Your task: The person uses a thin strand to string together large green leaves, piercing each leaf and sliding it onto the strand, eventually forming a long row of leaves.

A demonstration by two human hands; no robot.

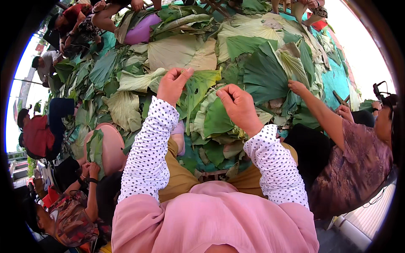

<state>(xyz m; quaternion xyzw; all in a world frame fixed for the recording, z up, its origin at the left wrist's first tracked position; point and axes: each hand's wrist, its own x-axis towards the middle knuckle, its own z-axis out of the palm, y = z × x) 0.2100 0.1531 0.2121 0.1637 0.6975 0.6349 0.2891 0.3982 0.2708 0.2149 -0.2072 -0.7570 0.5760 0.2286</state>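
My left hand [172, 86] is closed in a pinch, thumb against forefinger, with a tiny greenish bit at the tips that I cannot make out. To its right, my right hand [241, 109] pinches a thin pale strip [213, 89] that points toward the left hand. Under and between the hands lies a yellow-green lotus leaf [197, 89] with dark spots. A brighter green leaf [216, 120] with a pale ruffled edge sits just below my right fingers. Whether the strip is joined to either leaf cannot be told.
Lotus leaves, green and dried tan [171, 50], cover the ground ahead. A pink round basin [110, 145] stands at left; a purple object [142, 30] lies far off. At right a person's hand [298, 87] touches a dark green leaf [265, 71]. Other people sit around the pile.
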